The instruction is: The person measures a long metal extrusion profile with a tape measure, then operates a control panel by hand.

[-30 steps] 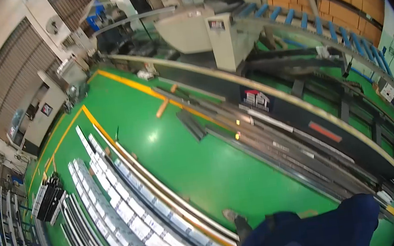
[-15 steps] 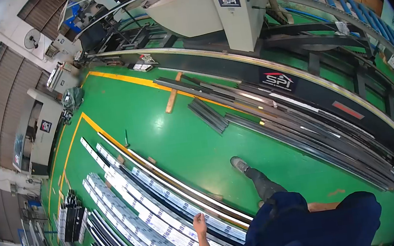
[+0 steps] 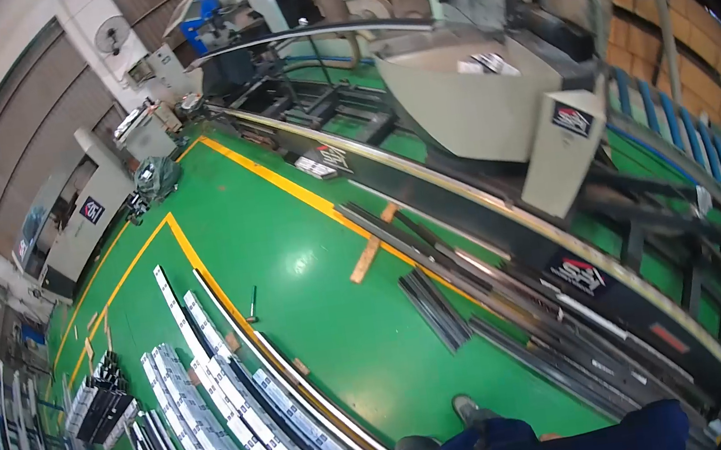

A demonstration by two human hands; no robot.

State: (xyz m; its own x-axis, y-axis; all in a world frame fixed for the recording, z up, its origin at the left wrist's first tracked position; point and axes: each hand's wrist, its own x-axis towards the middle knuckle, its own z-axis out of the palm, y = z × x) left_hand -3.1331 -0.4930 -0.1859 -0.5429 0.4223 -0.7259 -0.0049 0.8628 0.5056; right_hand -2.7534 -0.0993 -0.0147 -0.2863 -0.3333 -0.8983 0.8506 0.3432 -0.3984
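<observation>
aluminium profiles (image 3: pixel 222 416), seemingly labelled, floor-laid

Metal profiles (image 3: pixel 219 398) on green floor (image 3: pixel 310 259)

One wooden block (image 3: pixel 371 257) (one hammer (image 3: pixel 252 304))

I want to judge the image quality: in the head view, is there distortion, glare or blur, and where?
Head view: strong fisheye, so the yellow floor line and the stacked profiles curve, and black corners frame the circle; soft glare on the green floor; the grey machine at upper right looks slightly smeared; no hands show.
</observation>
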